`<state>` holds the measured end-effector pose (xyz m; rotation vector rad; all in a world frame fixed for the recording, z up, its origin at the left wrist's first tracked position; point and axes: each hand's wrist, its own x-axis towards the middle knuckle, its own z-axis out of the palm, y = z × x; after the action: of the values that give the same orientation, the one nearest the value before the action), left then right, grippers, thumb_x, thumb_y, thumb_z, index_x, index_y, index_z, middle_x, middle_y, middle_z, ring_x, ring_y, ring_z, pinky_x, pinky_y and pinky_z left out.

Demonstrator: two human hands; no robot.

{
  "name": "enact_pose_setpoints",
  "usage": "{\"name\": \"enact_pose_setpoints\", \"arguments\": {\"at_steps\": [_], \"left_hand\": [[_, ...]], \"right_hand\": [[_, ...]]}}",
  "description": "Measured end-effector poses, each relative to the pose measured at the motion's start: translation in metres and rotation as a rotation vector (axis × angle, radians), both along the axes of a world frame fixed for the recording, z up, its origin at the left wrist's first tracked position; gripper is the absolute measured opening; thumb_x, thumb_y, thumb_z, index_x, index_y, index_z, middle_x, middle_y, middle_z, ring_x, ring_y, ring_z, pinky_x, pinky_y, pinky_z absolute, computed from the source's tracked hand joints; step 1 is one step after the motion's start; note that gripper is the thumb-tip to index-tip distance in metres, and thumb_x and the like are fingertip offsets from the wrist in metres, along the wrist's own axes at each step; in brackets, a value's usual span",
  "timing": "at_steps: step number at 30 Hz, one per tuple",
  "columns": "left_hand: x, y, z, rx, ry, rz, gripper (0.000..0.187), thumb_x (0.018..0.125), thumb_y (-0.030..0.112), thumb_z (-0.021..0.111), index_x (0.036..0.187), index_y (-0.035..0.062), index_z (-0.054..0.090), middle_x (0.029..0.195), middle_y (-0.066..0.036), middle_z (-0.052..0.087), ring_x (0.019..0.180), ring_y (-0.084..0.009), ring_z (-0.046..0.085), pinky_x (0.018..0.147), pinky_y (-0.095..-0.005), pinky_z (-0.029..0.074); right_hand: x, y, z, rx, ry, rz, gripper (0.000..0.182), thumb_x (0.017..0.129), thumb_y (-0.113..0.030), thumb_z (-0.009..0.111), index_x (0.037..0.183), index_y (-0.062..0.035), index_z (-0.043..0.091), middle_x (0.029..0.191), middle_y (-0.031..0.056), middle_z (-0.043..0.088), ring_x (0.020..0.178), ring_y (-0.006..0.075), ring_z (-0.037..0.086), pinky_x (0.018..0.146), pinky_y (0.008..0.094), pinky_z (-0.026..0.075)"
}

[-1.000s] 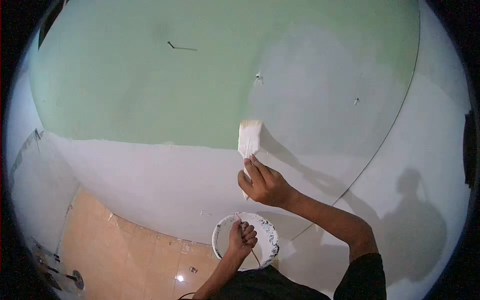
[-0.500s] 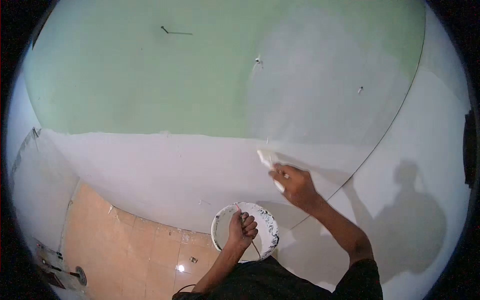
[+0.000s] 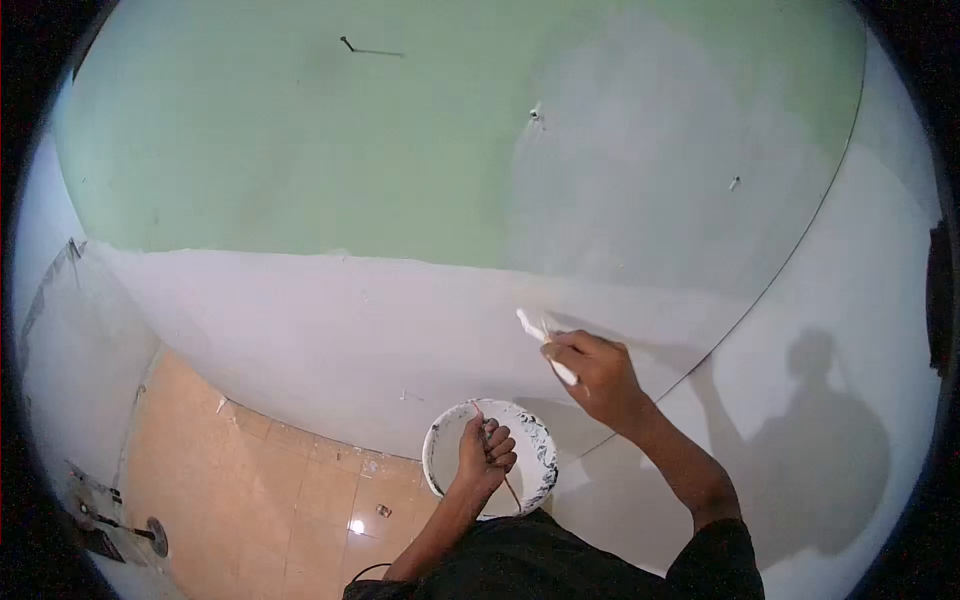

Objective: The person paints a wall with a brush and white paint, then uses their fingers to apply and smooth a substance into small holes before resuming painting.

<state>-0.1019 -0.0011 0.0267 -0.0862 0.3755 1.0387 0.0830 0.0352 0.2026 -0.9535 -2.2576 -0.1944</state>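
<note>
My right hand (image 3: 598, 378) grips a paintbrush (image 3: 531, 325), its white-coated bristles pointing up and left close to the wall. Below it, my left hand (image 3: 486, 450) is closed around the thin handle of a white bucket (image 3: 541, 450), whose rim is spattered with dark and white paint. White paint shows inside the bucket, partly hidden by that hand. In front of me the wall is green (image 3: 300, 150) on the upper left, with a whitish painted patch (image 3: 640, 160) on the upper right and a white band (image 3: 300, 320) along the bottom.
A nail (image 3: 346, 44) sticks out of the green area, and two small fixings (image 3: 534, 115) (image 3: 735, 183) sit in the painted patch. Orange floor tiles (image 3: 270, 480) with paint drips lie at lower left. A white side wall (image 3: 840, 290) on the right carries my shadow.
The brush has dropped slightly down the wall and turned more edge-on. My view has shifted a little, while my left hand stays on the bucket handle.
</note>
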Motion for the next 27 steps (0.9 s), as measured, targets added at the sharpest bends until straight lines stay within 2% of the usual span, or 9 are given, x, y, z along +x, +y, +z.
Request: {"name": "enact_pose_setpoints", "arguments": {"at_steps": [3, 9, 15, 17, 20, 22, 23, 25, 27], "left_hand": [[-0.001, 0.003, 0.0, -0.004, -0.001, -0.005, 0.037, 0.097, 0.039, 0.046, 0.069, 0.0151, 0.045, 0.055, 0.003, 0.027, 0.044, -0.0107, 0.028, 0.038, -0.0258, 0.023], [-0.001, 0.003, -0.002, -0.03, 0.003, 0.004, 0.038, 0.099, 0.037, 0.041, 0.068, 0.0153, 0.043, 0.053, 0.003, 0.026, 0.044, -0.0115, 0.024, 0.039, -0.027, 0.02], [0.004, 0.004, 0.005, -0.052, 0.05, -0.002, 0.038, 0.098, 0.038, 0.042, 0.067, 0.0161, 0.04, 0.054, 0.004, 0.025, 0.044, -0.0103, 0.024, 0.039, -0.0258, 0.02], [0.004, 0.002, 0.005, -0.041, 0.054, -0.01, 0.038, 0.098, 0.038, 0.044, 0.067, 0.0163, 0.039, 0.054, 0.004, 0.025, 0.044, -0.01, 0.024, 0.039, -0.0253, 0.02], [0.002, 0.0, -0.005, -0.011, -0.043, -0.01, 0.036, 0.097, 0.038, 0.046, 0.068, 0.016, 0.042, 0.054, 0.004, 0.027, 0.045, -0.0114, 0.026, 0.039, -0.0263, 0.021], [0.0, 0.001, -0.006, -0.003, -0.049, -0.013, 0.036, 0.097, 0.038, 0.046, 0.068, 0.0158, 0.042, 0.054, 0.004, 0.027, 0.044, -0.0117, 0.026, 0.039, -0.0267, 0.021], [-0.001, 0.001, -0.007, 0.0, -0.058, -0.018, 0.036, 0.097, 0.037, 0.046, 0.068, 0.0156, 0.043, 0.054, 0.004, 0.027, 0.044, -0.012, 0.026, 0.039, -0.0271, 0.021], [-0.001, 0.002, -0.009, 0.015, -0.063, -0.014, 0.037, 0.097, 0.037, 0.046, 0.068, 0.0155, 0.043, 0.054, 0.004, 0.027, 0.045, -0.0117, 0.026, 0.039, -0.0268, 0.021], [0.0, 0.002, -0.006, 0.01, -0.009, -0.004, 0.037, 0.097, 0.038, 0.046, 0.068, 0.0155, 0.043, 0.054, 0.004, 0.027, 0.045, -0.0114, 0.026, 0.039, -0.0263, 0.021]], "right_hand": [[0.004, 0.014, -0.025, -0.074, -0.053, -0.023, 0.031, 0.07, 0.003, 0.071, 0.1, -0.0049, 0.066, 0.105, 0.0121, 0.066, 0.097, 0.0256, 0.068, 0.078, 0.0344, 0.057], [0.009, 0.007, 0.006, 0.445, 0.076, -0.092, 0.024, 0.076, -0.001, 0.068, 0.1, -0.0036, 0.068, 0.103, 0.0167, 0.066, 0.1, 0.0282, 0.068, 0.083, 0.0372, 0.059], [-0.011, 0.004, 0.031, 0.227, 0.181, 0.004, 0.026, 0.075, 0.0, 0.072, 0.1, -0.0038, 0.068, 0.103, 0.0144, 0.066, 0.096, 0.0283, 0.069, 0.08, 0.0357, 0.059], [-0.031, 0.016, 0.037, -0.033, 0.288, 0.095, 0.018, 0.076, 0.002, 0.073, 0.092, -0.0042, 0.072, 0.092, 0.014, 0.07, 0.082, 0.0221, 0.071, 0.066, 0.0293, 0.057], [-0.048, 0.049, 0.058, -0.161, 0.23, 0.073, 0.012, 0.078, -0.002, 0.073, 0.09, -0.001, 0.071, 0.084, 0.0141, 0.07, 0.072, 0.0213, 0.068, 0.061, 0.029, 0.051], [-0.051, 0.071, 0.082, -0.069, 0.257, 0.075, 0.012, 0.08, -0.005, 0.072, 0.089, 0.0011, 0.07, 0.077, 0.0129, 0.07, 0.067, 0.0175, 0.064, 0.062, 0.0288, 0.048], [-0.05, 0.075, 0.103, -0.261, 0.31, 0.044, 0.011, 0.08, -0.004, 0.071, 0.089, 0.0011, 0.07, 0.076, 0.012, 0.069, 0.068, 0.0134, 0.063, 0.062, 0.0284, 0.048], [-0.048, 0.083, 0.135, -0.243, 0.335, 0.051, 0.011, 0.079, -0.003, 0.07, 0.089, -0.0001, 0.071, 0.075, 0.011, 0.069, 0.068, 0.0104, 0.062, 0.06, 0.0268, 0.048], [-0.049, 0.073, 0.167, 0.007, 0.313, 0.06, 0.012, 0.079, -0.003, 0.07, 0.091, -0.0011, 0.071, 0.074, 0.011, 0.068, 0.07, 0.0134, 0.065, 0.058, 0.0271, 0.049]]}}
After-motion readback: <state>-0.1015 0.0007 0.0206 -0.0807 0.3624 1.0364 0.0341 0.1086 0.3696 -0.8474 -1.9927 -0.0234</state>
